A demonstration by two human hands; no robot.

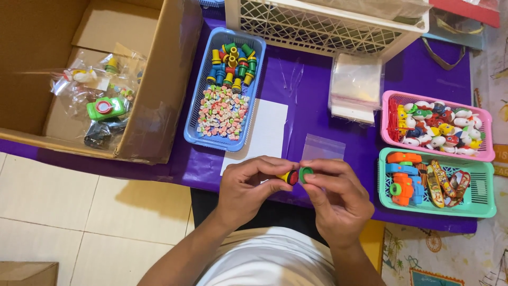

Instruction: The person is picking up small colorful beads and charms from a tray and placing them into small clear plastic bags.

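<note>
So, the table with the purple cloth is pretty crowded. Upper left of the frame there's an open cardboard box with clear bags of toys inside, one showing a green toy camera. Just right of it sits a blue basket with spool-shaped plastic pieces at the top end and a heap of small pastel beads below. A white card lies beside that basket, and a white lattice crate runs along the top edge. Right of centre is a stack of clear bags, and one empty clear zip bag lies flat just above the hands. At the right edge, a pink basket holds round painted toys, and a teal basket below it holds orange and blue toys plus little skateboards.

Lower centre of the frame, the left hand is pinching a small red and yellow round piece between thumb and fingers, and the right hand is pinching a green round cap. The two pieces sit face to face, almost touching, so their shared axis runs left-right across the frame. Nothing sits between the hands and the zip bag.
</note>
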